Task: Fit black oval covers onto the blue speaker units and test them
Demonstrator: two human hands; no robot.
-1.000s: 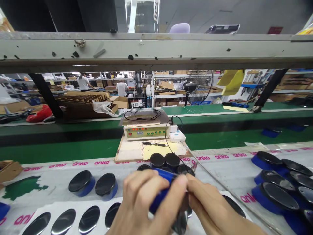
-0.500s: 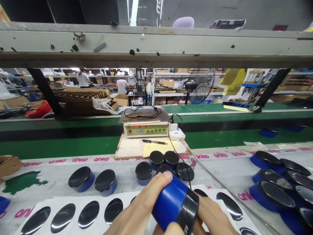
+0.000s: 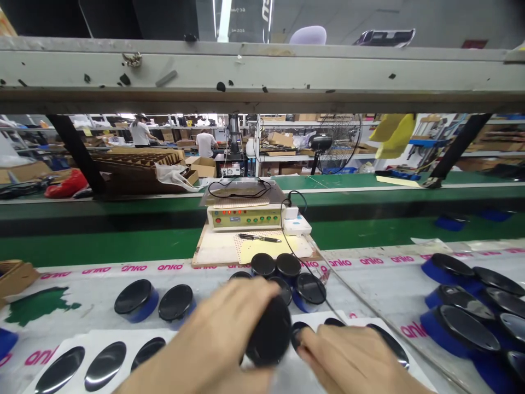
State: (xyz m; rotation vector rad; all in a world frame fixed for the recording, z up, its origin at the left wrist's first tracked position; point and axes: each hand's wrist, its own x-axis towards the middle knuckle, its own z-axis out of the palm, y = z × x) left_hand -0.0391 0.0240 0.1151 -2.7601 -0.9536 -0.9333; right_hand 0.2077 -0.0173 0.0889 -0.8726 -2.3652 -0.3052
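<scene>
Turned puck (image 3: 270, 332), now blk-end-on, in curled L-hand grip (image 3: 219, 323)

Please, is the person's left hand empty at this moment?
No, the left hand grips a round black-faced piece between its thumb and fingers.

Cylinder (image 3: 269, 334) in left fingers (image 3: 241, 298), discs (image 3: 105, 365) on sheet (image 3: 133, 339) at left, more cylinders (image 3: 467, 328) at right, pen (image 3: 260, 238) before control box (image 3: 246, 219)

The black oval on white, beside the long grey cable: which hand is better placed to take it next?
Probably the right hand: it is nearer to the black oval. The left hand is farther away, holding a round black-faced piece. Blur hides whether the right hand holds anything.
</scene>
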